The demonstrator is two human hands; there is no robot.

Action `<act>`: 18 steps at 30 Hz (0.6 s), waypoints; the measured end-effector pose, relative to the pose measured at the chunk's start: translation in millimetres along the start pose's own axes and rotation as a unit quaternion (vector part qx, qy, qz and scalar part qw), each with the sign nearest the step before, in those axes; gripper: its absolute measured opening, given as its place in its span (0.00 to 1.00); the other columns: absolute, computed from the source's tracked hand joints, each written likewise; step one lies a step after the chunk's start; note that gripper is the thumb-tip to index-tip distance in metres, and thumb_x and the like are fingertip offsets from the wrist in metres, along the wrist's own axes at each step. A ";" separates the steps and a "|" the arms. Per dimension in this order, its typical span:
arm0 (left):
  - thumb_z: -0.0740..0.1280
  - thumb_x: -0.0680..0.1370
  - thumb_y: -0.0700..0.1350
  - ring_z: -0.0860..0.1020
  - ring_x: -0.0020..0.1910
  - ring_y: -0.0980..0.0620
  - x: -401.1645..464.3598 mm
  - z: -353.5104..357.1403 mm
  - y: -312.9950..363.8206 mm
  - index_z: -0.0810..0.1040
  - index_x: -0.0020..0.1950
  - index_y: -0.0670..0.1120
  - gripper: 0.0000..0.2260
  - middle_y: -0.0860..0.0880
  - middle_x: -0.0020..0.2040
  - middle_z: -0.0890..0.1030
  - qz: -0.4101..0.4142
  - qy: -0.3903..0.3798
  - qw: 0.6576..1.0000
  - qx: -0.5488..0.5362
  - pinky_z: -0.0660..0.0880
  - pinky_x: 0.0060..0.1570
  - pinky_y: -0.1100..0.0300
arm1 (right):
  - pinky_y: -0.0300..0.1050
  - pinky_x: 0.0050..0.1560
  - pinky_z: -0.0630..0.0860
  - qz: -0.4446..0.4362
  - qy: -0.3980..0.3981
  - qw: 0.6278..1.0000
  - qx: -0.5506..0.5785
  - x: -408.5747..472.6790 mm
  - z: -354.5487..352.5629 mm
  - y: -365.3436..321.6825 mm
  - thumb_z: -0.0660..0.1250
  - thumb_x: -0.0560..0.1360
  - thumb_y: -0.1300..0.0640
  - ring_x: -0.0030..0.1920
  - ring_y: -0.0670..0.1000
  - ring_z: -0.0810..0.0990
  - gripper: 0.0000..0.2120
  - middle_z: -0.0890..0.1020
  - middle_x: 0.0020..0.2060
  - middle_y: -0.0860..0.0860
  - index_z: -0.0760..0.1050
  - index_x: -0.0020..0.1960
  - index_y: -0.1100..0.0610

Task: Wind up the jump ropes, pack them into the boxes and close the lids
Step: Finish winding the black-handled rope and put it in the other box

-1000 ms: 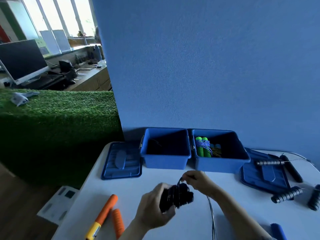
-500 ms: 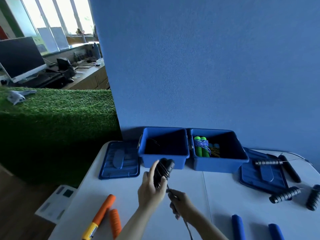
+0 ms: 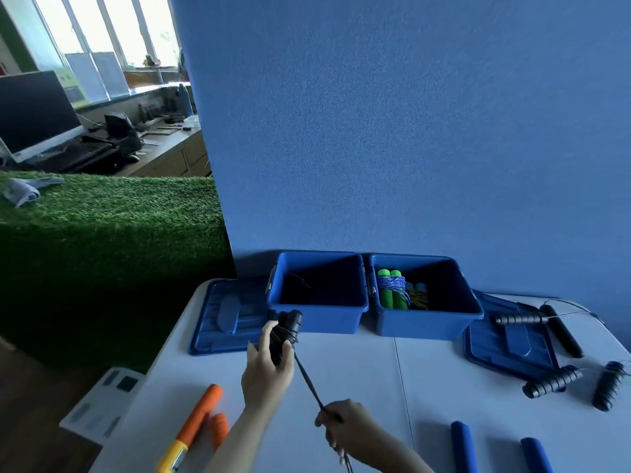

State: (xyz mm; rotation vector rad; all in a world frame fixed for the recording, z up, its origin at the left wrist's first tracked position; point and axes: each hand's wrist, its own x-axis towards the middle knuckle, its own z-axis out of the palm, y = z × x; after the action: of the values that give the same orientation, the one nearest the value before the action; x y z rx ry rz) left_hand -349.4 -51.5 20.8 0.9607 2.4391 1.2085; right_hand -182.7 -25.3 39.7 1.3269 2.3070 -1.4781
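My left hand (image 3: pixel 268 373) grips a pair of black jump-rope handles (image 3: pixel 286 331) upright, with cord wound round them. The black cord (image 3: pixel 307 380) runs taut down to my right hand (image 3: pixel 345 430), which pinches it. Just beyond stand two open blue boxes: the left box (image 3: pixel 319 317) shows only a thin cord end inside, the right box (image 3: pixel 428 324) holds a wound green-handled rope (image 3: pixel 392 291) and another bundle. One lid (image 3: pixel 227 317) lies left of the boxes, the other lid (image 3: pixel 508 339) lies to the right.
Orange rope handles (image 3: pixel 201 423) lie at the near left of the white table (image 3: pixel 375 377). Blue handles (image 3: pixel 462 445) lie near right. Black ribbed handles (image 3: pixel 551 380) and a thin black rope (image 3: pixel 560 327) sit on the right. A blue wall rises behind; artificial grass covers a ledge at left.
My left hand lifted the black handles upright and toward the left box. My right hand drew back toward me, pulling the cord taut.
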 end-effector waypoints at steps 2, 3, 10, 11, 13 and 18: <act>0.63 0.78 0.54 0.77 0.44 0.42 -2.4 -2.6 -3.3 0.67 0.71 0.57 0.21 0.45 0.49 0.71 0.027 0.003 0.999 0.037 0.75 0.44 0.52 | 0.33 0.23 0.68 -0.022 0.011 0.999 -0.028 -8.6 -7.7 -12.4 0.58 0.78 0.53 0.20 0.42 0.69 0.14 0.75 0.25 0.46 0.74 0.36 0.48; 0.61 0.77 0.56 0.77 0.43 0.42 -3.8 -3.8 -3.6 0.67 0.71 0.57 0.21 0.46 0.48 0.71 0.041 0.000 0.998 0.053 0.75 0.42 0.53 | 0.34 0.23 0.67 -0.034 0.012 0.999 -0.033 -12.3 -11.9 -19.4 0.58 0.78 0.52 0.22 0.45 0.69 0.14 0.75 0.26 0.46 0.75 0.36 0.49; 0.58 0.73 0.58 0.79 0.37 0.49 -11.8 -7.9 -7.6 0.65 0.69 0.60 0.23 0.49 0.46 0.73 0.182 -0.078 0.961 0.196 0.73 0.34 0.57 | 0.48 0.46 0.70 -0.110 0.007 0.975 -0.192 -24.7 -54.1 -45.4 0.57 0.78 0.52 0.45 0.54 0.74 0.13 0.77 0.44 0.54 0.74 0.47 0.59; 0.59 0.73 0.58 0.78 0.35 0.49 -12.7 -8.0 -9.8 0.64 0.68 0.61 0.23 0.50 0.45 0.73 0.207 -0.089 0.953 0.203 0.72 0.32 0.58 | 0.47 0.47 0.71 -0.116 0.009 0.973 -0.198 -24.2 -60.3 -47.0 0.57 0.78 0.52 0.45 0.53 0.74 0.11 0.78 0.46 0.55 0.75 0.48 0.58; 0.59 0.72 0.59 0.78 0.36 0.51 -16.5 -8.9 -13.2 0.63 0.67 0.62 0.23 0.52 0.44 0.73 0.249 -0.112 0.939 0.210 0.72 0.32 0.60 | 0.46 0.49 0.70 -0.136 0.028 0.968 -0.210 -20.0 -71.4 -47.2 0.57 0.79 0.54 0.45 0.51 0.74 0.09 0.80 0.48 0.54 0.76 0.49 0.54; 0.59 0.73 0.58 0.77 0.42 0.54 -36.2 -18.7 -14.8 0.62 0.68 0.63 0.22 0.55 0.50 0.72 0.304 -0.178 0.921 0.166 0.72 0.41 0.59 | 0.46 0.56 0.61 -0.187 0.116 0.934 -0.282 0.3 -91.1 -34.4 0.57 0.80 0.53 0.52 0.46 0.75 0.09 0.81 0.49 0.45 0.76 0.50 0.49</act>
State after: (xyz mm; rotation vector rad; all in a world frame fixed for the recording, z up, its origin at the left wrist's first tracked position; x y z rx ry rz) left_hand -338.0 -93.3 18.6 1.9484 2.1421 0.6656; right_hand -175.3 40.4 111.2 0.9732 2.9433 -0.6262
